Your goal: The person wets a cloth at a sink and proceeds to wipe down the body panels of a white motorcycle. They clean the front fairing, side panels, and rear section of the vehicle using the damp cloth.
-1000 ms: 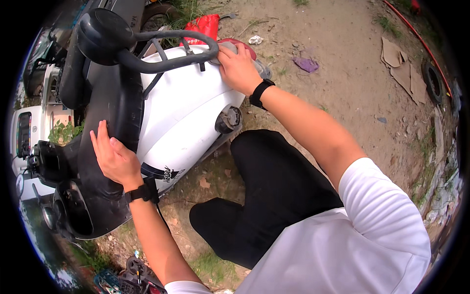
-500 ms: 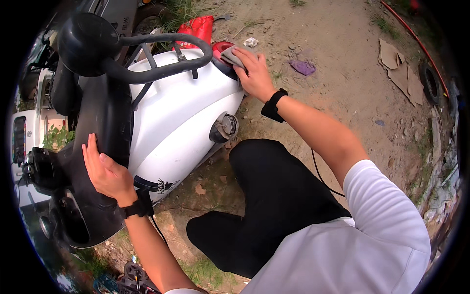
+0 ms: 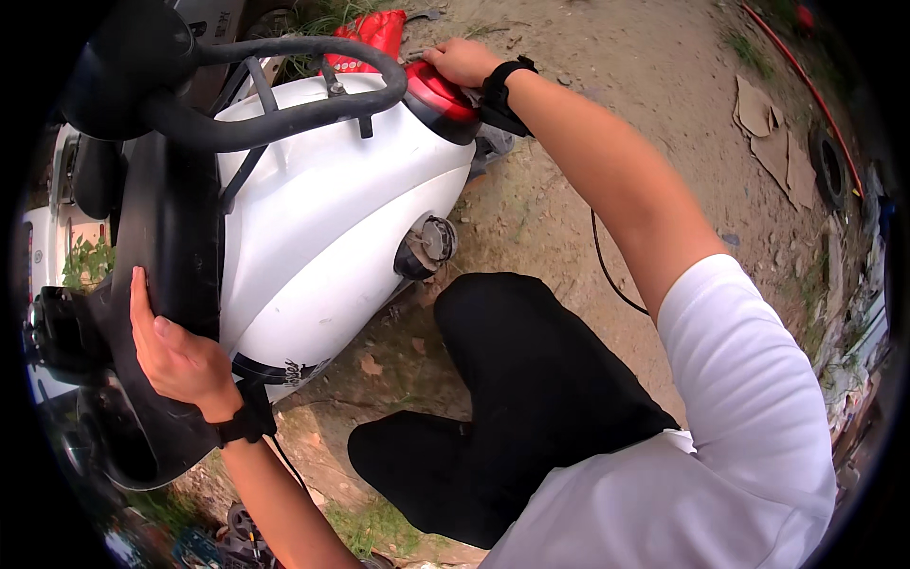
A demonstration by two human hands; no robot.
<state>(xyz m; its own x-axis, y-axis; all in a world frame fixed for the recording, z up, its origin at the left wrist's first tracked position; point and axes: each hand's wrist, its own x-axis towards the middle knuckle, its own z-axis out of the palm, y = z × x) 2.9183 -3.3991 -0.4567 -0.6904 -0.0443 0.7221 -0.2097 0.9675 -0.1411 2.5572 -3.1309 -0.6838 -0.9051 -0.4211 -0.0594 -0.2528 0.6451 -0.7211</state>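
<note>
- Overhead, the left hand lay flat, fingers extended and together, pressed against the black seat of a scooter lying on its side on bare dirt.
- The right hand reached to the far end of the white body panel, fingers curled over the red tail lamp; whether they truly clamped it could not be told.
- A black grab rail arched over the panel, between the two hands.
- Risk, as judged: the glossy curved panel offered little purchase, so the flat left palm could slide and the machine could roll toward the person's bent knee.
- Risk, as judged: load taken through the lamp lens could crack it.
- Containers: a round capped fitting sat low on the panel, just beside the knee, apparently closed; its contents were hidden. A crumpled red bag lay beyond the rail, contents not visible.
</note>
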